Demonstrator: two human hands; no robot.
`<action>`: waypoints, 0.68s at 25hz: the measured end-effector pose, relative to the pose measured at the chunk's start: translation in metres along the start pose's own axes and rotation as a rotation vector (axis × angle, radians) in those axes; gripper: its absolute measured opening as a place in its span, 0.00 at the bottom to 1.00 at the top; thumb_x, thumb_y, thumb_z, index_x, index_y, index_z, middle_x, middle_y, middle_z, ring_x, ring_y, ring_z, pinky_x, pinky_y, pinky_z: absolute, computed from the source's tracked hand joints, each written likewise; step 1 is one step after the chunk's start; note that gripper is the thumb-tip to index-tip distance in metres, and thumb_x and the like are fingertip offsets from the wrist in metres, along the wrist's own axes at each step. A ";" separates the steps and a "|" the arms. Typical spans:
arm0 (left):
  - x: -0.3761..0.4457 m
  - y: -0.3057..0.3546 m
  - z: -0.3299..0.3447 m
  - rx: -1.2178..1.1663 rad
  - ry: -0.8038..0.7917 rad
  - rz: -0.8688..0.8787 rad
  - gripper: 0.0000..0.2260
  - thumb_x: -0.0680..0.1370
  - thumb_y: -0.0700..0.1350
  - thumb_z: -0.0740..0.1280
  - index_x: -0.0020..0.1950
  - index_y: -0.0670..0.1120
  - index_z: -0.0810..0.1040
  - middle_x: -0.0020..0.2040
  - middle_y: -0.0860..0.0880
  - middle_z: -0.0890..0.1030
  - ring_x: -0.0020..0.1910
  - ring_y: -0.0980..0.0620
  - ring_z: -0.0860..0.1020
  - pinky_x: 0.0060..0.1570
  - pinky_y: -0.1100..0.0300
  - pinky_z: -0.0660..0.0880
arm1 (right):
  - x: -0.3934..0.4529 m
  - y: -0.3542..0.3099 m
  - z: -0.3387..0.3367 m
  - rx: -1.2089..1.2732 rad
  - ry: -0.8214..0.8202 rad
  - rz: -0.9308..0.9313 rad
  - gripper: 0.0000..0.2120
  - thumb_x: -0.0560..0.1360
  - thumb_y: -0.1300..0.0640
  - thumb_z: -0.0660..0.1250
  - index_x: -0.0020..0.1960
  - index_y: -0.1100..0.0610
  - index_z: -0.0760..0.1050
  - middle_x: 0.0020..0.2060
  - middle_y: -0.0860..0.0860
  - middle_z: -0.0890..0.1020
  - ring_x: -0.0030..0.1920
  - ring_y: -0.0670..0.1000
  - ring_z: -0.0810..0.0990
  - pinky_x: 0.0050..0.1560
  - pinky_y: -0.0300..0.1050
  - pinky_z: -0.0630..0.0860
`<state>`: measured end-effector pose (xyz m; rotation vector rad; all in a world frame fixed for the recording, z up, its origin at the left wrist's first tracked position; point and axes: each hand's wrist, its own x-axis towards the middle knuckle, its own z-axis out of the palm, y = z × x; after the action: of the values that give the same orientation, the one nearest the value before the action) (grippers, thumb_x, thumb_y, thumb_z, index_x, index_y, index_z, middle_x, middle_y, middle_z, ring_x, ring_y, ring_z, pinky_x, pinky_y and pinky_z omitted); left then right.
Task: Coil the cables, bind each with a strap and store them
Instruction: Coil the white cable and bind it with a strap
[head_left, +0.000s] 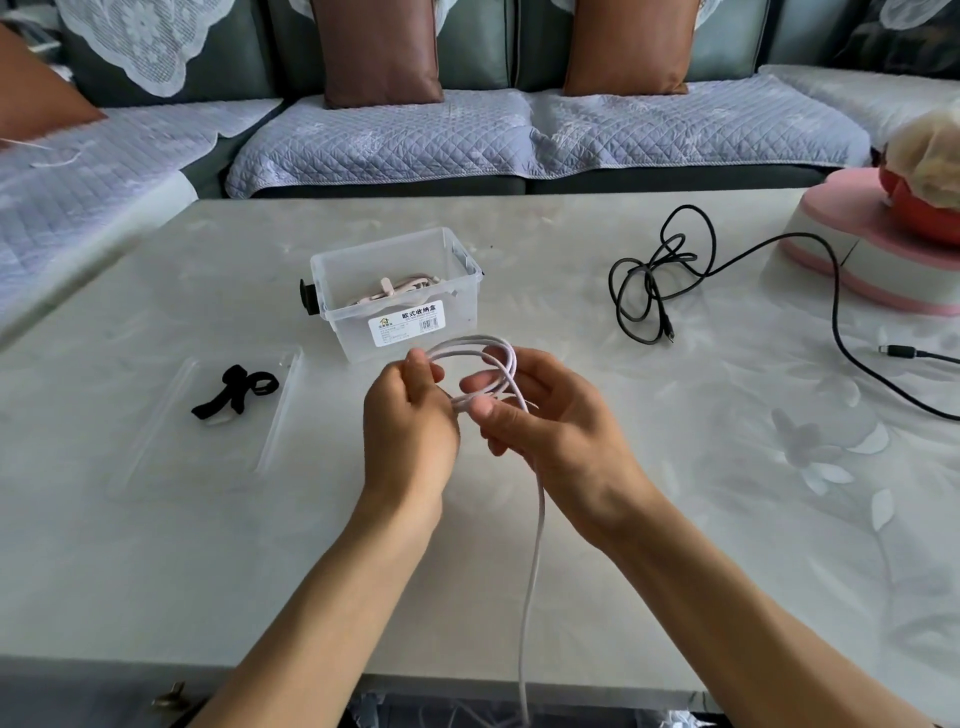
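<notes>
Both hands work above the middle of the pale table (675, 519). The left hand (410, 415) curls its fingers round the near side of a few loops of white cable (501, 358), and the right hand (545, 415) pinches the same loops between thumb and fingers. The loose end of the cable hangs from under the right hand and drops past the table's near edge.

Just beyond the hands stands a clear plastic box (397, 293) with a printed label; a pinkish cable (395, 291) already lies inside it. To the left, on a clear flat lid (208, 421), lie black straps (234, 392), well apart from the hands. To the right, a black cable (660, 275) lies in a loose tangle on the table, and one strand of it runs on past a pink and white stand (872, 249) at the table's right edge. A sofa (415, 140) with quilted covers and brown cushions stands behind the table.
</notes>
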<state>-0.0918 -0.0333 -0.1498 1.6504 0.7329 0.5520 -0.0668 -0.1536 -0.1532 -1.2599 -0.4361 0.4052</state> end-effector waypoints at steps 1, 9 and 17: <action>-0.001 0.000 0.001 -0.051 -0.024 -0.045 0.17 0.84 0.52 0.53 0.41 0.48 0.72 0.34 0.47 0.74 0.29 0.49 0.70 0.34 0.57 0.66 | 0.001 0.001 0.000 0.032 0.015 -0.023 0.16 0.70 0.62 0.74 0.56 0.61 0.77 0.46 0.54 0.84 0.37 0.49 0.78 0.37 0.43 0.73; -0.014 0.000 -0.008 0.159 -0.324 0.187 0.17 0.83 0.51 0.57 0.37 0.45 0.70 0.24 0.51 0.73 0.26 0.50 0.70 0.32 0.56 0.67 | 0.009 -0.012 -0.018 0.195 0.124 0.013 0.08 0.79 0.62 0.63 0.51 0.64 0.80 0.33 0.52 0.78 0.29 0.47 0.68 0.31 0.38 0.70; 0.000 -0.001 -0.025 0.417 -0.501 0.547 0.09 0.81 0.53 0.61 0.49 0.50 0.78 0.24 0.55 0.70 0.24 0.54 0.66 0.25 0.64 0.60 | 0.004 -0.015 -0.024 -0.093 -0.076 0.249 0.13 0.80 0.63 0.63 0.50 0.75 0.76 0.32 0.53 0.77 0.27 0.46 0.66 0.30 0.39 0.69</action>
<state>-0.1102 -0.0160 -0.1459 2.2828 0.0100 0.3425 -0.0499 -0.1751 -0.1443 -1.3981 -0.3665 0.6515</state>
